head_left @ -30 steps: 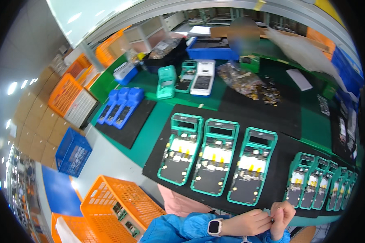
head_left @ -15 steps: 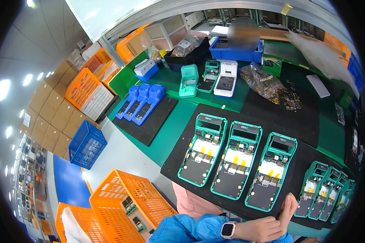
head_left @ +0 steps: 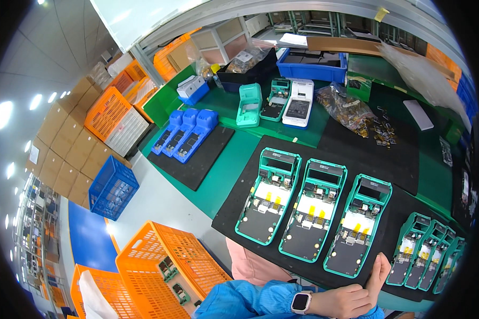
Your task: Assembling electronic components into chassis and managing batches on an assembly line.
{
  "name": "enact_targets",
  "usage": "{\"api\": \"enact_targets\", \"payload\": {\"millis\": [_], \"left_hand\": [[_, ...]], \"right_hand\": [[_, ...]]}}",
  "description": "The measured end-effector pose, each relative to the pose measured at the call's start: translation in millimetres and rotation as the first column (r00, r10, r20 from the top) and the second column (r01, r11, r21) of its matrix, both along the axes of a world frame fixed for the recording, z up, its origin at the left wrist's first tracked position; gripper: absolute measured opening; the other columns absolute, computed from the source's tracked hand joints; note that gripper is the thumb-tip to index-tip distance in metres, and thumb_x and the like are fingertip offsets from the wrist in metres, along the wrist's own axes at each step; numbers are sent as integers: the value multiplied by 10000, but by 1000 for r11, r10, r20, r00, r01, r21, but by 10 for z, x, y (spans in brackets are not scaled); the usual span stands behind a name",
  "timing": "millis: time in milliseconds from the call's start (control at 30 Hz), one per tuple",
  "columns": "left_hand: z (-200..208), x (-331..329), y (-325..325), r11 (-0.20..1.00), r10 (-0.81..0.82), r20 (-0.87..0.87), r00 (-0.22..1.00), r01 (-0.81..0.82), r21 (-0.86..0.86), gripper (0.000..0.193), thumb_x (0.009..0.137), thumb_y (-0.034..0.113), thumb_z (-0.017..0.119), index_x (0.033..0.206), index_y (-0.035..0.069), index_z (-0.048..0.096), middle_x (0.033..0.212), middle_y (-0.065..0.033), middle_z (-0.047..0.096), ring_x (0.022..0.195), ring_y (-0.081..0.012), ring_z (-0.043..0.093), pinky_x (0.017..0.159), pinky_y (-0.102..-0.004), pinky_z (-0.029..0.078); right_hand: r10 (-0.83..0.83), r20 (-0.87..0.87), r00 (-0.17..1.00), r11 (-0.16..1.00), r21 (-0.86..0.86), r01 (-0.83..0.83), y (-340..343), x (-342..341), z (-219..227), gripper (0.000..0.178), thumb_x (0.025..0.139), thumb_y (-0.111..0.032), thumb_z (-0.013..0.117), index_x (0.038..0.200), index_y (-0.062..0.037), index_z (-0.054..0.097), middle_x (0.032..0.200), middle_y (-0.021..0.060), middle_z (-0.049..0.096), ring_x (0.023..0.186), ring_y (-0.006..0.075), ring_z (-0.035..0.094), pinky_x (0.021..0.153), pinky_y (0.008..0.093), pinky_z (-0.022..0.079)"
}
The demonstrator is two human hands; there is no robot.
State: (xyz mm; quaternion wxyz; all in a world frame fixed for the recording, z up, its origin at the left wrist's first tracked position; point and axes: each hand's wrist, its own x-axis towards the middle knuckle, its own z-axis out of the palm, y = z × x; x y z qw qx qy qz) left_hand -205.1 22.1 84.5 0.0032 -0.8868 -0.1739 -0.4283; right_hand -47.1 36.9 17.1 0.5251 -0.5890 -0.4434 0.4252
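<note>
My left hand [head_left: 341, 302], with a watch [head_left: 301, 302] at its wrist, is closed with its fingers curled against my right hand at the table's near edge. Whatever lies inside those fingers is hidden. My right hand [head_left: 378, 272] points upward with its fingers stretched out close together, and nothing shows in it. Just beyond it stands the rightmost of three open teal device housings [head_left: 358, 226]; the middle one [head_left: 313, 210] and the left one [head_left: 269, 196] lie beside it. Each holds a dark circuit board, a white part and yellow tabs on the black mat [head_left: 234, 199].
Several more teal housings [head_left: 408, 250] stand at the right. Blue housings [head_left: 196, 137] lie on a mat at the far left. Farther back are a bag of small metal parts [head_left: 346, 106] and a blue tray [head_left: 311, 72]. An orange crate [head_left: 159, 266] stands at lower left.
The view has shifted slightly. A blurred patch over the blue tray at the back is gone, and the tray's dark contents show. My hands keep nearly the same pose.
</note>
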Motion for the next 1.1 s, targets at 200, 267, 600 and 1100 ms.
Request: {"api": "enact_targets", "payload": {"millis": [200, 267, 600, 1100], "left_hand": [[7, -10, 0, 1000, -12, -4, 1000, 12, -22, 120, 783, 233, 605, 836, 126, 603, 741, 11, 529, 675, -142, 510, 604, -273, 377], [4, -9, -17, 1000, 1, -20, 1000, -1, -2, 122, 784, 236, 598, 837, 126, 602, 739, 10, 528, 675, -143, 511, 604, -271, 378], [-26, 15, -54, 997, -51, -42, 998, 48, -65, 148, 784, 231, 638, 881, 120, 650, 798, 8, 580, 733, -150, 553, 651, -273, 423], [-170, 8, -156, 965, -108, -29, 994, 98, -244, 235, 807, 158, 614, 1017, 56, 637, 895, -24, 573, 859, -154, 577, 749, -264, 445]], "right_hand": [[-60, 37, 998, 998, 10, 60, -107, 36, -142, 218, 1017, -234, 552, 945, -28, 556, 861, 30, 564, 760, 79, 505, 682, 220, 402], [-81, 47, 996, 997, 20, 80, -101, 10, -129, 215, 1018, -233, 552, 959, -26, 560, 877, 33, 569, 776, 81, 511, 697, 221, 408], [-216, 101, 971, 976, 45, 213, -127, -28, -235, 214, 1021, -226, 550, 1030, -14, 583, 956, 46, 594, 854, 91, 541, 777, 225, 442], [114, 155, 981, 985, 112, -132, 29, -206, 318, 380, 1000, -140, 515, 666, -33, 370, 550, 14, 307, 517, 69, 286, 456, 309, 219]]}}
